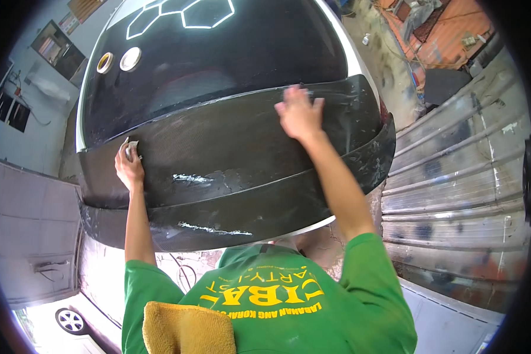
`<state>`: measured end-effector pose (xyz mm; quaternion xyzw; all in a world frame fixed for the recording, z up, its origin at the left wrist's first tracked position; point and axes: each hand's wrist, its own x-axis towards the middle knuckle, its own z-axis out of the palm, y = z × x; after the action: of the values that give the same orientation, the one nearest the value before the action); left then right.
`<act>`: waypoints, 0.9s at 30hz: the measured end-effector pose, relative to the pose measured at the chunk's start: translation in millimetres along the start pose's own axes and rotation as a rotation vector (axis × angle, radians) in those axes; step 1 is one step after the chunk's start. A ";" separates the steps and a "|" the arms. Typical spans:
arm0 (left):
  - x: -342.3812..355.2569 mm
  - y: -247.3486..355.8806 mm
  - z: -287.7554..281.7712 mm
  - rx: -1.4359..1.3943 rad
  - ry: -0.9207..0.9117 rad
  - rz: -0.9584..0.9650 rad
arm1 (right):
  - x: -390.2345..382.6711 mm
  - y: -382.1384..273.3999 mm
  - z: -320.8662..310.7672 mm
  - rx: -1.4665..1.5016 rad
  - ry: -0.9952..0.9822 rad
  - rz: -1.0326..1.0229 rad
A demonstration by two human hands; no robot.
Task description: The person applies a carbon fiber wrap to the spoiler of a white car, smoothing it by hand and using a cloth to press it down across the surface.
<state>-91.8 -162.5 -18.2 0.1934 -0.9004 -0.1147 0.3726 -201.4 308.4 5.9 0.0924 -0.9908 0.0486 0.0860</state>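
In front of me is the dark, matte trunk lid (236, 141) of a car, with a raised lip (277, 203) curving along its near edge. Whitish wet-looking streaks (193, 179) mark its surface. My left hand (130, 164) is at the lid's left side, its fingers closed around a small pale, folded piece (133, 149) whose material I cannot make out. Farther right, my right hand (300, 115) lies on the upper part of the lid with fingers spread, slightly blurred, and nothing shows in it.
Two tape rolls, one brownish (104, 62) and one white (130, 59), rest on the dark rear glass (218, 65), which reflects hexagonal lights. A yellow towel (189, 330) hangs over my shoulder. Corrugated metal sheeting (448, 171) stands at right; grey panels (29, 218) stand left.
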 end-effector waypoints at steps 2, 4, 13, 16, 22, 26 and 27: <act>-0.7 7.7 2.4 -0.028 -0.015 -0.007 | 7.0 69.9 -14.4 -0.025 0.031 0.315; 6.8 14.1 9.7 0.027 0.029 0.012 | 10.9 129.2 7.0 -0.032 0.157 0.414; 6.5 21.6 20.2 -0.042 -0.041 0.133 | -17.7 -219.1 52.5 0.246 0.371 -0.255; -4.3 -23.2 -2.3 0.009 -0.048 0.137 | -25.4 -183.4 19.1 0.120 0.315 -0.369; 13.4 27.2 -21.4 0.190 -0.288 0.016 | -27.3 81.3 6.3 -0.128 0.036 0.307; -35.6 169.1 -11.2 -0.095 -0.764 0.425 | -36.3 17.3 5.3 -0.091 -0.104 0.201; -61.9 193.3 1.0 -0.194 -0.715 0.525 | -39.5 -22.9 -2.7 -0.108 -0.134 0.107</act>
<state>-103.2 38.2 10.1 -0.1289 -0.9761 -0.1596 0.0713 -158.4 293.2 3.3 0.0374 -0.9990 -0.0066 0.0215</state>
